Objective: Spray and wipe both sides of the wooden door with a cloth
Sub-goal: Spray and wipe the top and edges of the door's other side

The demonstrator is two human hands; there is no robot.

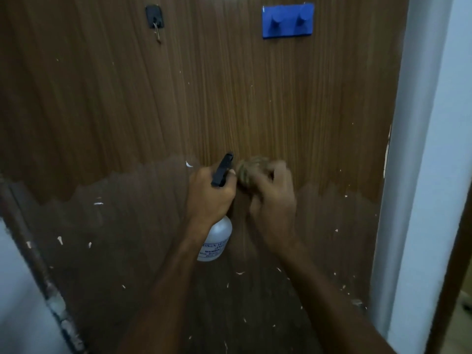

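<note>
A brown wooden door (pixel 229 98) fills most of the view, its lower half darker than the upper, with a ragged line between the two shades and small pale flecks scattered over the surface. The left hand (pixel 208 195) grips the neck of a white spray bottle (pixel 215 241), fingers curled round it just under the black spray head (pixel 222 169), whose nozzle points up and toward the door. The bottle hangs below the hand, with dark printed lettering on its side. Just beside it, the right hand (pixel 273 198) holds a bunched, dull-coloured cloth (pixel 251 169) in its curled fingers, close against the door; this hand is blurred, so the exact grip is hard to make out. The two hands sit close together near the middle of the door. High on the door are a small black hook (pixel 154 17) and a blue two-peg hanger (pixel 288 20). A pale door frame (pixel 408 175) runs down the right side.
</note>
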